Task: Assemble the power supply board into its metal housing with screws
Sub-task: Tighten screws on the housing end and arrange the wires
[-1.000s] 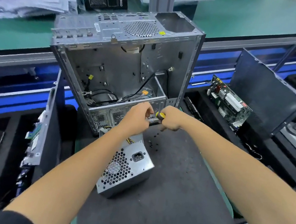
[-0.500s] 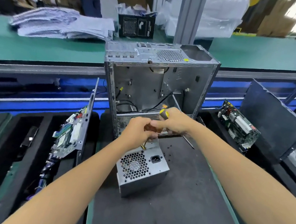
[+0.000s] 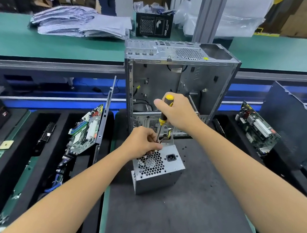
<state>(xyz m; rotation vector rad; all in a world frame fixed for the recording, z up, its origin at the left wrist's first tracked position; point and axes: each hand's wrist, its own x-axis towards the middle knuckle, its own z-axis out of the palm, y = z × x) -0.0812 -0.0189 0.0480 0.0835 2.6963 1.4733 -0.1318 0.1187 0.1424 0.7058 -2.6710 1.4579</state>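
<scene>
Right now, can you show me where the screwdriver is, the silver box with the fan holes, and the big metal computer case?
screwdriver (image 3: 167,106): head view, on its yellow and black handle.
power supply box (image 3: 159,179): head view, on its side wall.
computer case (image 3: 200,79): head view, on its inner back panel.

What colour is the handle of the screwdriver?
Yellow and black. The screwdriver handle shows best in the head view, gripped by the right hand.

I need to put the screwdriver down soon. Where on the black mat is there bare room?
The black mat is bare in front of the power supply, between both forearms. Right of the supply lie loose screws; behind it the case crowds in.
</scene>
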